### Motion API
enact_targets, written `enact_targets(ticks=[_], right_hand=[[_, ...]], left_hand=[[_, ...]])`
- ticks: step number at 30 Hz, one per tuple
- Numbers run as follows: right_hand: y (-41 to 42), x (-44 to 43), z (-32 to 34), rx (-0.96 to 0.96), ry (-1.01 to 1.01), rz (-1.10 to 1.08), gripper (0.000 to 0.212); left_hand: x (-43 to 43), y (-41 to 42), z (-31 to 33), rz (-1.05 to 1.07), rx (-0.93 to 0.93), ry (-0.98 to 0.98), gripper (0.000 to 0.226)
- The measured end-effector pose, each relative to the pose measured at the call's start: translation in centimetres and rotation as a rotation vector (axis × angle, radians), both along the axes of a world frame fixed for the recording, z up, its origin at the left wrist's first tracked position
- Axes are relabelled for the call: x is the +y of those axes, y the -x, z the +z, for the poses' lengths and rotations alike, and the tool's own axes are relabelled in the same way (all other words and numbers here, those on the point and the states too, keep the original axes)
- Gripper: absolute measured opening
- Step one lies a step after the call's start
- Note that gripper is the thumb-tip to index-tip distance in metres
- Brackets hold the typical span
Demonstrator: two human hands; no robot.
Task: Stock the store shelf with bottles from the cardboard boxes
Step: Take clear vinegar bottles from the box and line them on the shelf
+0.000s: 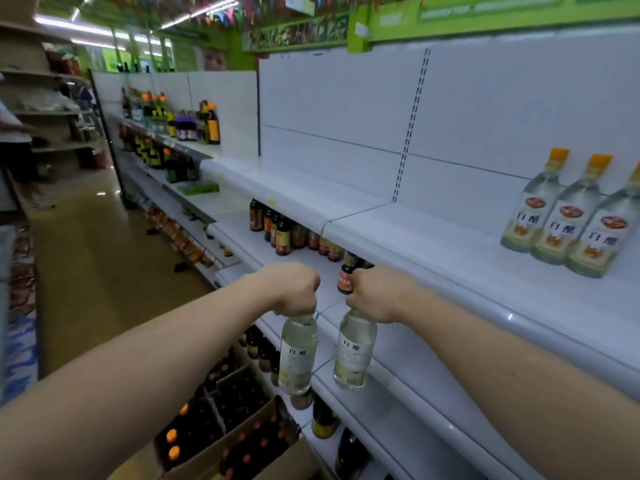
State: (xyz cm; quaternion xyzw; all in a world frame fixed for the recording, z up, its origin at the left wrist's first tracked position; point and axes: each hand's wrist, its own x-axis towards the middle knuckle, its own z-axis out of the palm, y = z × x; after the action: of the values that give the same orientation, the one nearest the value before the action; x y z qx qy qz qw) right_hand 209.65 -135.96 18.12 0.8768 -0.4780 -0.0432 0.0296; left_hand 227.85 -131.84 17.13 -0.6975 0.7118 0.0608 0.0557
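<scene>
My left hand (296,287) grips the neck of a clear vinegar bottle (298,355) that hangs upright below it. My right hand (379,294) grips the neck of a second clear vinegar bottle (355,351) the same way. Both bottles hang in front of the white store shelf (433,244), below its top board. Three matching bottles with orange caps (568,216) stand on that top board at the right. Below my arms sit open cardboard boxes (221,431) holding dark bottles with orange and red caps.
Dark sauce bottles (294,233) line the second shelf board behind my hands. More dark bottles (173,123) fill shelves farther down the aisle at left. A person (14,140) stands at the far left by another rack. The tan floor (97,258) runs along the aisle.
</scene>
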Motion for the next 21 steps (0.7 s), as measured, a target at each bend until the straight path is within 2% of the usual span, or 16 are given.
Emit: enact_targets(ticks=[3,6,21], right_hand=[[1.2,0.3,2.5,-0.027,0.046,-0.048,0.031],[2.4,0.4,4.6,-0.041,0.081,-0.087,0.022],[7.9,2.2,10.8,-0.059,0.13,-0.258,0.033]], left_hand=[[-0.6,0.7,2.3,-0.044,0.022,0.017,0.019],[-1.2,1.8,4.5,-0.083,0.036,0.04,0.018],[-3.3,7.2,11.7,-0.228,0.084,0.088,0.015]])
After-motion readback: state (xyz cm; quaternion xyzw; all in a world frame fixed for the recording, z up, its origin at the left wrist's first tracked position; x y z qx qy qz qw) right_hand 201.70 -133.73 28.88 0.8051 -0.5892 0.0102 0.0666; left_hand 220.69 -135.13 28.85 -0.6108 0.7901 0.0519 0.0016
